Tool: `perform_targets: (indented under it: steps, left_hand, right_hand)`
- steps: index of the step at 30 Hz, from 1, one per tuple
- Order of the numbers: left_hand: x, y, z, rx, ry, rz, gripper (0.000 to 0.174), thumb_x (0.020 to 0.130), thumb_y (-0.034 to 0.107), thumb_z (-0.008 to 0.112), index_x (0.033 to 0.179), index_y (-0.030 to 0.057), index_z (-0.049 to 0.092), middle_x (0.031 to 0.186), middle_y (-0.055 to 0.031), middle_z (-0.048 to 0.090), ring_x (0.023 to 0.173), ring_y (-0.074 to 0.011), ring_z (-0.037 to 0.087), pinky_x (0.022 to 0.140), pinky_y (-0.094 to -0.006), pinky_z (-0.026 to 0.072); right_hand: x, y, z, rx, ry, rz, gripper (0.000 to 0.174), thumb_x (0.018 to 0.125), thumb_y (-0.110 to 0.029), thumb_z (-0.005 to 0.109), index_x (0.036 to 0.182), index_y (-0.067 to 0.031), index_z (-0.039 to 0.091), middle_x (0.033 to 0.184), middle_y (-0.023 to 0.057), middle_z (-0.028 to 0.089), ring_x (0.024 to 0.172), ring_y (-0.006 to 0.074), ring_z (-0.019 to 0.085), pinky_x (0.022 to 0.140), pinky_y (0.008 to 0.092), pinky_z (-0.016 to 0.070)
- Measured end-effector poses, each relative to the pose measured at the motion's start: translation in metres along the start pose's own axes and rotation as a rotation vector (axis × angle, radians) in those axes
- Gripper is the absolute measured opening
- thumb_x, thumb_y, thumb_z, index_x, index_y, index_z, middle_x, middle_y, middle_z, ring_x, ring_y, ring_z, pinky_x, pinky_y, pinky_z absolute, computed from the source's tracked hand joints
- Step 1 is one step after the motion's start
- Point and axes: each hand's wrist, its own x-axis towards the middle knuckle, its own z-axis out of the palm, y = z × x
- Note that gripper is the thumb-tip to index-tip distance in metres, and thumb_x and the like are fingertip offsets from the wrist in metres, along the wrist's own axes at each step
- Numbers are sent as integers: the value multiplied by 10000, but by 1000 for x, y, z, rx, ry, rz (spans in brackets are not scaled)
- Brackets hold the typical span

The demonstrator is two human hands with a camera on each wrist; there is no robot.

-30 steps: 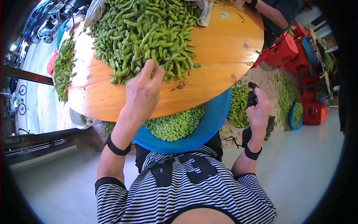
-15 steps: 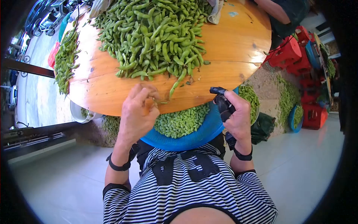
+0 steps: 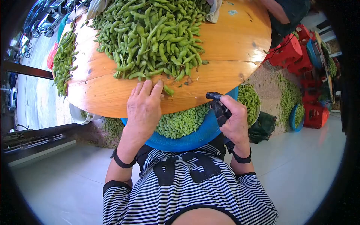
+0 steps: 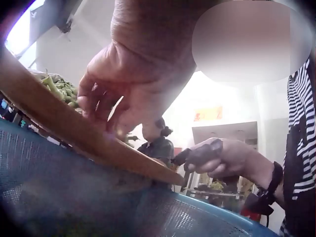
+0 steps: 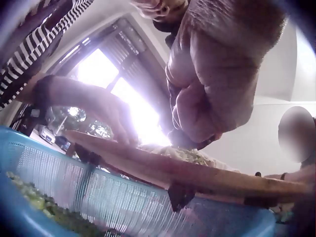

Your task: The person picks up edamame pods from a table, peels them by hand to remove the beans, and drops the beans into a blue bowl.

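On the wooden table (image 3: 225, 56) lies a big heap of green soybean pods (image 3: 150, 41). My left hand (image 3: 144, 107) reaches over the near edge, its extended fingers touching the tabletop just below the heap. A single pod (image 3: 168, 90) lies right beside its index fingertip. My right hand (image 3: 235, 118) hovers by the table edge with curled fingers; black coverings (image 3: 219, 108) wrap its thumb and a finger. No pod shows in it. Below the edge, a blue mesh basket (image 3: 180, 144) on the lap holds shelled beans (image 3: 182, 122).
More pods (image 3: 64, 63) lie along the table's left side. White buckets stand on the floor at left (image 3: 80, 114) and right (image 3: 258, 107), the right one full of pods. Red stools (image 3: 317, 114) and scattered pods (image 3: 288, 93) are farther right. Another person's arm (image 3: 277, 9) rests across the table.
My left hand drew back from the heap toward the basket, then moved forward again onto the tabletop with fingers extended. My right hand came in from the right to the table edge.
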Motion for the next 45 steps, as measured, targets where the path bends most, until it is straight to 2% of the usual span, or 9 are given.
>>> perform_targets:
  steps: [11, 15, 20, 23, 25, 28, 39, 42, 45]
  left_hand:
    - [13, -3, -1, -340, 103, 42, 284, 770, 14, 667, 1040, -8, 579, 1017, -139, 550, 953, -344, 574, 794, -411, 482]
    - [16, -11, -3, -317, -79, -1, 252, 782, 6, 650, 1023, -16, 581, 1048, -146, 558, 918, -348, 571, 793, -421, 473]
    - [6, -11, -3, -266, -109, 1, 249, 768, -33, 637, 1015, -18, 609, 982, -148, 584, 891, -354, 554, 779, -409, 469]
    - [-1, -5, 1, -320, 45, 41, 210, 773, -53, 656, 977, -13, 625, 916, -109, 627, 833, -264, 592, 752, -350, 481]
    - [-5, 14, -6, -829, -195, -353, 190, 794, -54, 686, 972, -12, 634, 920, -51, 664, 800, -134, 599, 747, -277, 483]
    - [-8, 28, 6, -1222, -221, -386, 217, 804, -21, 707, 1014, -16, 651, 862, -22, 657, 726, -59, 588, 645, -210, 477]
    - [-5, 48, 6, -1254, -259, -456, 194, 833, -87, 641, 1025, -59, 642, 962, -60, 675, 852, -102, 642, 795, -224, 528]
    - [-8, 46, 11, -1230, -196, -392, 169, 826, -84, 650, 992, -53, 646, 945, -79, 679, 710, -95, 632, 642, -217, 526]
    - [-11, 37, 11, -1526, -398, -635, 114, 824, -44, 676, 933, -32, 645, 906, -117, 682, 534, -90, 557, 458, -212, 431]
  right_hand:
    - [2, -9, 11, 43, -55, -40, 452, 691, 104, 576, 1124, -7, 647, 779, 139, 575, 672, 253, 594, 642, 310, 466]
    - [1, -10, 13, 33, -36, -33, 368, 731, 84, 573, 1076, -1, 668, 720, 92, 555, 630, 161, 547, 589, 255, 423]
    - [1, -7, 14, 45, -30, -45, 391, 734, 81, 581, 1108, -5, 655, 760, 117, 575, 660, 198, 574, 620, 273, 445]
    - [3, -11, 20, 129, -32, -31, 408, 743, 79, 586, 1140, 2, 633, 789, 131, 575, 682, 222, 584, 642, 288, 457]
    - [4, -15, 21, 187, -21, -18, 393, 761, 65, 597, 1149, 8, 626, 797, 122, 573, 691, 203, 578, 644, 278, 452]
    - [4, -19, 20, 312, -76, -20, 363, 791, 28, 622, 1154, 21, 614, 824, 97, 567, 716, 162, 559, 648, 258, 438]
    - [-4, -13, 13, 523, -81, 119, 302, 813, 0, 619, 1114, 29, 619, 812, 51, 527, 688, 107, 494, 598, 231, 382]
    - [0, -5, 11, 334, -96, -38, 244, 816, 10, 611, 1057, 40, 618, 802, 45, 522, 667, 98, 477, 568, 226, 361]
    - [-2, 5, 7, 582, -215, 71, 174, 827, 5, 604, 997, 44, 608, 785, 38, 517, 654, 90, 464, 549, 224, 349]
